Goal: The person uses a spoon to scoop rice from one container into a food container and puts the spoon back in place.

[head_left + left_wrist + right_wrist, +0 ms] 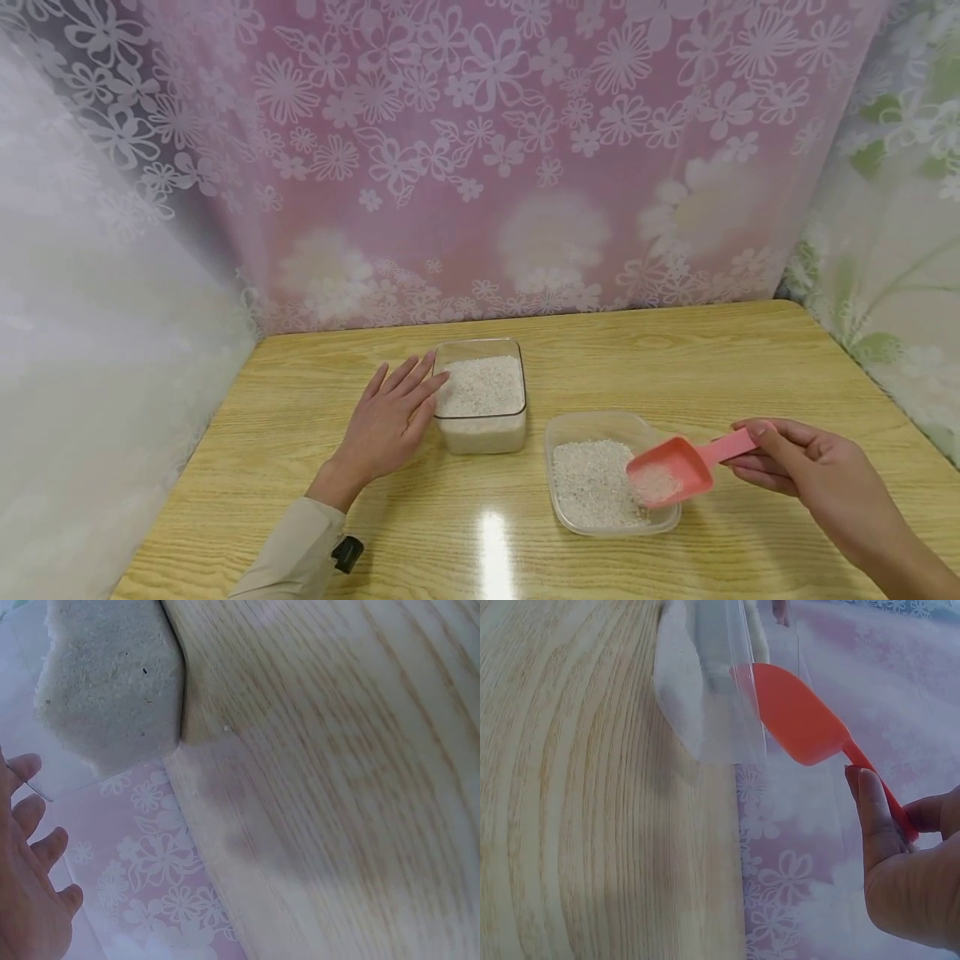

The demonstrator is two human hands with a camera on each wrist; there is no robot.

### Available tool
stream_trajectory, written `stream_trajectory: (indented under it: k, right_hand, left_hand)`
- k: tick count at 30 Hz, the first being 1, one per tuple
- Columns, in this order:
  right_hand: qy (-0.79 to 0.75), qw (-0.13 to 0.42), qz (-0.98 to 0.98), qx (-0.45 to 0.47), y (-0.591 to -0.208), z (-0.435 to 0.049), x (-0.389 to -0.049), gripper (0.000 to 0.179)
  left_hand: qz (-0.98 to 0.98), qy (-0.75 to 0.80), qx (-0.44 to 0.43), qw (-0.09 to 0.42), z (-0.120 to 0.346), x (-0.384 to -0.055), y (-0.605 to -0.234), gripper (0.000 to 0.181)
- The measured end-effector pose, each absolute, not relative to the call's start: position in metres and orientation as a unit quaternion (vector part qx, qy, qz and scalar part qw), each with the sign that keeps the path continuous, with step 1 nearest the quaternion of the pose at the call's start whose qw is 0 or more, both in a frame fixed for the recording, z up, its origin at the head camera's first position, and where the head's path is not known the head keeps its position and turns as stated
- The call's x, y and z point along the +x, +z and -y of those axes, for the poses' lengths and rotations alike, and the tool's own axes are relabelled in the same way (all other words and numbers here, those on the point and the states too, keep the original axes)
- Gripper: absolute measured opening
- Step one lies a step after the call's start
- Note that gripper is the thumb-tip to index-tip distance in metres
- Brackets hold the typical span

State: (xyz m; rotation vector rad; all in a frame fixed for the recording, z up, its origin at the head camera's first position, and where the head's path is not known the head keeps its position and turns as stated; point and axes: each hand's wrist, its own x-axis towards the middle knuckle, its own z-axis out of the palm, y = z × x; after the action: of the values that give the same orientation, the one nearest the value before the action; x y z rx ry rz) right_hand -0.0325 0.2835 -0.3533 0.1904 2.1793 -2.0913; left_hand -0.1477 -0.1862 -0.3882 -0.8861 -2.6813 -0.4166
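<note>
In the head view my right hand [817, 475] grips the handle of a pink scoop [678, 468], whose bowl holds some white rice and overlaps the right side of a low plastic tub [558, 504]. White rice [596, 483] lies in that tub. The right wrist view shows the scoop [799, 716] from below, its handle pinched between thumb and fingers. My left hand [386, 425] has its fingers spread, with fingertips at the left rim of a taller clear container [483, 435]. Rice [112, 682] fills much of this container, as the left wrist view shows through its side.
Both containers stand on a wood-grain table [315, 392], the taller one further back and to the left. A pink flowered curtain [450, 208] hangs behind the table's far edge. Pale sheets [97, 350] hang at the left and right. A black band sits at the left wrist.
</note>
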Motion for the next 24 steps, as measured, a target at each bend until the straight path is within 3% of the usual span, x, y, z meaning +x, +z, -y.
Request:
stream_trajectory:
  k: [14,24]
  right_hand:
    - [-0.605,0.017,-0.796,0.017,-0.342,-0.275,-0.027,0.022]
    - [-0.477,-0.061,-0.876,-0.039,-0.331,-0.261,-0.018,0.026]
  left_hand:
    - [0.931,-0.127,-0.312,0.139,0.186,-0.149,-0.383,0.041]
    - [0.932,-0.124,-0.314,0.133,0.187,-0.149,-0.382,0.045]
